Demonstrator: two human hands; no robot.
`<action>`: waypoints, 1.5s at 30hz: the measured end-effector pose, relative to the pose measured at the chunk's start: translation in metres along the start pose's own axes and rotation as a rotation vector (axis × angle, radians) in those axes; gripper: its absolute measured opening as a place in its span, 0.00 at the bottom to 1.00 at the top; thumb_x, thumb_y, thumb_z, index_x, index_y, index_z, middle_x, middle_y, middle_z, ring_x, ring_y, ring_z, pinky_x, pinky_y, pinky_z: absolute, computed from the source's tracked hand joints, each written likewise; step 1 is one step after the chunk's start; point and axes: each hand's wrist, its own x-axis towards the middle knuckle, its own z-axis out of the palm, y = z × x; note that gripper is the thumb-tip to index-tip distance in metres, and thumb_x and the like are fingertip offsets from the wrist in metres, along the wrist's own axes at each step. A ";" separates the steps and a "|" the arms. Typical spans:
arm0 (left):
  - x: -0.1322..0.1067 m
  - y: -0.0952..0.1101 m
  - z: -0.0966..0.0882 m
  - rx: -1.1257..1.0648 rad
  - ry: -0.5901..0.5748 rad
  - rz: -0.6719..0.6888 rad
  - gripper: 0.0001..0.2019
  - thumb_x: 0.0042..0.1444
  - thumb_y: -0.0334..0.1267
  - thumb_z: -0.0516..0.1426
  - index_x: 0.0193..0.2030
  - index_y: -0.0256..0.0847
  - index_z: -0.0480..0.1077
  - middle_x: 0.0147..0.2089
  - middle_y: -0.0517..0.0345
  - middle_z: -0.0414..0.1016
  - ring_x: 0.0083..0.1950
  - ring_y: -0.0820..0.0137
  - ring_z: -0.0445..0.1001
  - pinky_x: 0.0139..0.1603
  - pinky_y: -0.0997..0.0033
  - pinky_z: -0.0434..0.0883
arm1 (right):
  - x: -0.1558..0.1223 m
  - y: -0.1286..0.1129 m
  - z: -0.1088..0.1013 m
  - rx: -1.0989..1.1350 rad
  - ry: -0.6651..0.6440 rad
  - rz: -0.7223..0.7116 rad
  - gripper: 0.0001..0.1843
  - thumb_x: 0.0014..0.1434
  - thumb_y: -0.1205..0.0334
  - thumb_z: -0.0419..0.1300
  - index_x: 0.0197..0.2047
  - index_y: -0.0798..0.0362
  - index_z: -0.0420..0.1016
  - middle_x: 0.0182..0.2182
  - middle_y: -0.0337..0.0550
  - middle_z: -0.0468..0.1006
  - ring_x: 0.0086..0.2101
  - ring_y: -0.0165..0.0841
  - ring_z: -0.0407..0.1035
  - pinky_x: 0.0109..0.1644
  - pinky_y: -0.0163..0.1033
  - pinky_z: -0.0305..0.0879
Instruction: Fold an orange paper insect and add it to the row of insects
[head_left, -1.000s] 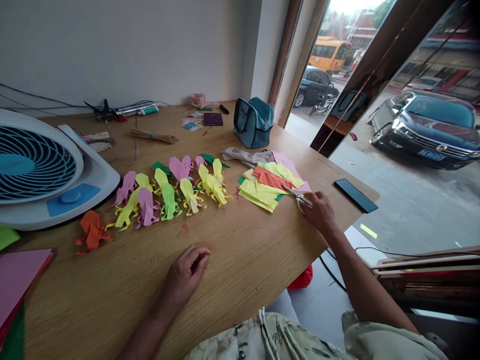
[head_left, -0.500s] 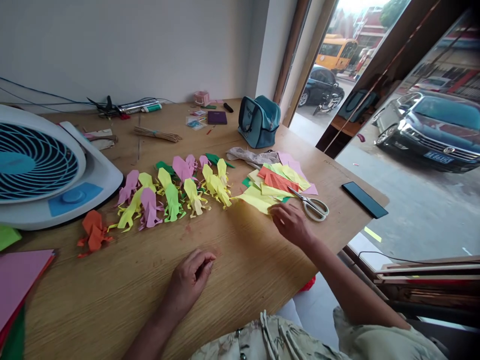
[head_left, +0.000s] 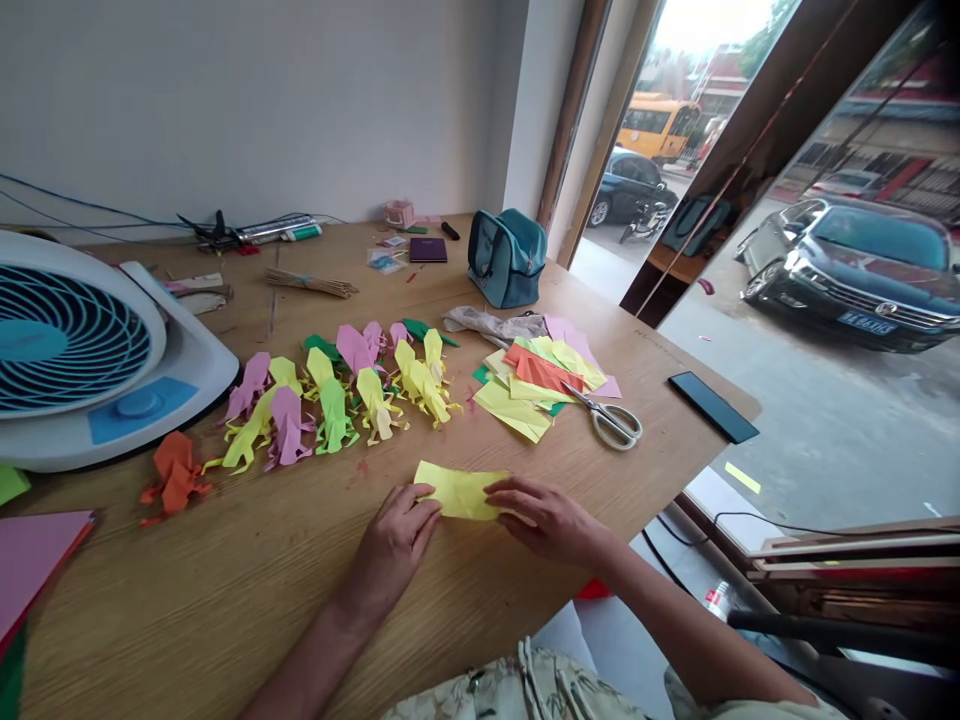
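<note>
A yellow paper piece lies flat on the wooden table right in front of me. My left hand touches its left edge with bent fingers. My right hand rests on its right edge, fingers pressing it down. Behind it lies a pile of cut coloured paper with scissors lying beside it, untouched. A row of folded paper figures in pink, yellow and green spreads to the left, with an orange one apart.
A white and blue fan lies at the left. A teal bag and small items stand at the back. A black phone sits near the right table edge. Pink paper sheets lie at the near left.
My right hand let go of the scissors, took a yellow piece from the pile and brought it in front of me. My left hand moved up to its left edge.
</note>
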 end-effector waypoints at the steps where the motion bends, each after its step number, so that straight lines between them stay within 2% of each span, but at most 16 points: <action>1: 0.001 0.000 0.003 -0.013 -0.004 0.019 0.09 0.65 0.33 0.52 0.41 0.42 0.75 0.46 0.51 0.76 0.48 0.64 0.75 0.50 0.63 0.75 | 0.001 0.010 -0.005 -0.031 0.040 0.026 0.16 0.68 0.64 0.53 0.58 0.49 0.68 0.51 0.51 0.77 0.49 0.35 0.73 0.51 0.39 0.70; 3: 0.002 0.003 0.006 -0.035 -0.005 0.034 0.08 0.64 0.33 0.53 0.44 0.42 0.74 0.47 0.51 0.75 0.49 0.63 0.75 0.49 0.63 0.75 | 0.004 0.034 -0.017 -0.208 0.155 0.101 0.18 0.68 0.63 0.54 0.60 0.48 0.67 0.53 0.52 0.76 0.51 0.39 0.71 0.55 0.46 0.68; 5: 0.002 0.007 0.008 -0.046 0.002 0.025 0.08 0.63 0.32 0.54 0.45 0.42 0.73 0.46 0.51 0.75 0.48 0.63 0.74 0.49 0.63 0.75 | 0.010 0.061 -0.027 -0.475 0.154 0.213 0.21 0.65 0.60 0.57 0.61 0.50 0.68 0.57 0.55 0.73 0.55 0.47 0.67 0.57 0.55 0.63; 7: 0.001 0.011 0.009 -0.049 0.005 0.010 0.08 0.62 0.31 0.55 0.45 0.42 0.73 0.45 0.51 0.75 0.47 0.63 0.74 0.48 0.63 0.75 | 0.016 0.082 -0.035 -0.620 0.098 0.276 0.13 0.66 0.65 0.54 0.50 0.54 0.75 0.49 0.56 0.77 0.48 0.46 0.69 0.52 0.51 0.63; 8: 0.001 0.012 0.009 -0.052 0.007 0.006 0.08 0.62 0.30 0.55 0.44 0.42 0.73 0.45 0.51 0.75 0.47 0.64 0.74 0.48 0.63 0.75 | 0.017 0.088 -0.037 -0.624 0.084 0.275 0.12 0.66 0.68 0.51 0.42 0.54 0.77 0.40 0.54 0.79 0.42 0.43 0.70 0.48 0.48 0.63; 10: 0.001 0.014 0.008 -0.063 0.014 -0.008 0.08 0.61 0.29 0.55 0.44 0.41 0.73 0.44 0.51 0.74 0.46 0.64 0.74 0.47 0.64 0.75 | 0.017 0.091 -0.039 -0.621 0.086 0.261 0.15 0.67 0.69 0.48 0.36 0.54 0.76 0.35 0.52 0.78 0.38 0.40 0.69 0.45 0.45 0.62; 17: 0.001 0.011 0.005 -0.101 0.033 -0.052 0.17 0.59 0.22 0.50 0.47 0.42 0.73 0.44 0.51 0.73 0.47 0.64 0.73 0.48 0.65 0.73 | -0.010 0.053 -0.025 -0.447 0.041 0.126 0.14 0.69 0.66 0.46 0.42 0.53 0.73 0.36 0.49 0.77 0.34 0.35 0.67 0.42 0.41 0.61; 21: -0.007 0.008 0.001 -0.056 0.040 -0.080 0.14 0.60 0.23 0.52 0.47 0.41 0.73 0.42 0.53 0.72 0.45 0.64 0.71 0.47 0.64 0.72 | -0.015 0.043 -0.012 -0.305 0.003 0.127 0.14 0.70 0.66 0.45 0.41 0.51 0.72 0.38 0.48 0.74 0.36 0.34 0.68 0.41 0.40 0.64; 27: -0.020 0.005 -0.011 -0.020 -0.009 -0.077 0.11 0.61 0.24 0.53 0.45 0.39 0.72 0.44 0.51 0.70 0.48 0.64 0.70 0.49 0.64 0.71 | -0.015 0.044 0.006 -0.375 0.224 0.298 0.11 0.68 0.68 0.50 0.39 0.52 0.74 0.38 0.49 0.73 0.37 0.37 0.68 0.42 0.42 0.66; 30: -0.022 0.005 -0.016 -0.008 -0.016 -0.091 0.06 0.62 0.27 0.55 0.40 0.39 0.72 0.44 0.52 0.70 0.47 0.65 0.70 0.49 0.65 0.70 | -0.016 0.035 0.010 -0.474 0.241 0.266 0.11 0.66 0.67 0.54 0.50 0.54 0.73 0.46 0.53 0.75 0.40 0.39 0.69 0.45 0.45 0.67; 32: -0.021 0.006 -0.020 -0.028 -0.020 -0.100 0.05 0.64 0.28 0.54 0.39 0.39 0.71 0.43 0.53 0.69 0.47 0.65 0.69 0.49 0.65 0.69 | -0.015 0.022 0.013 -0.520 0.186 0.194 0.16 0.65 0.65 0.57 0.56 0.53 0.71 0.51 0.53 0.74 0.42 0.41 0.69 0.47 0.48 0.66; 34: -0.020 0.009 -0.023 -0.067 -0.014 -0.122 0.06 0.65 0.28 0.52 0.40 0.39 0.69 0.43 0.53 0.69 0.47 0.66 0.69 0.50 0.65 0.69 | -0.012 0.007 0.016 -0.453 0.047 0.039 0.17 0.66 0.67 0.56 0.57 0.51 0.70 0.52 0.52 0.74 0.44 0.40 0.68 0.47 0.47 0.65; 38: -0.022 0.012 -0.028 -0.093 -0.050 -0.151 0.07 0.66 0.27 0.51 0.39 0.39 0.68 0.42 0.52 0.69 0.47 0.66 0.69 0.49 0.65 0.69 | -0.005 -0.014 0.026 -0.354 -0.074 -0.161 0.09 0.67 0.68 0.55 0.48 0.51 0.74 0.48 0.47 0.78 0.42 0.38 0.68 0.43 0.44 0.62; 41: -0.032 0.013 -0.033 0.045 -0.124 -0.134 0.07 0.66 0.28 0.51 0.39 0.39 0.69 0.43 0.52 0.73 0.48 0.63 0.68 0.50 0.61 0.68 | -0.003 -0.019 0.031 -0.332 -0.086 -0.183 0.07 0.67 0.68 0.56 0.41 0.54 0.75 0.40 0.46 0.79 0.37 0.36 0.66 0.40 0.43 0.60; 43: -0.039 0.016 -0.037 0.205 -0.115 -0.119 0.06 0.65 0.31 0.53 0.40 0.41 0.70 0.51 0.51 0.75 0.54 0.57 0.67 0.55 0.53 0.66 | -0.004 -0.021 0.033 -0.323 -0.091 -0.158 0.07 0.67 0.69 0.55 0.41 0.54 0.75 0.39 0.46 0.79 0.37 0.36 0.66 0.40 0.43 0.60; 45: -0.043 0.022 -0.039 0.309 -0.115 -0.073 0.05 0.64 0.32 0.55 0.43 0.42 0.72 0.62 0.53 0.71 0.64 0.51 0.62 0.62 0.45 0.60 | -0.005 -0.022 0.034 -0.312 -0.085 -0.135 0.07 0.66 0.69 0.55 0.41 0.55 0.75 0.39 0.47 0.79 0.37 0.36 0.66 0.40 0.43 0.60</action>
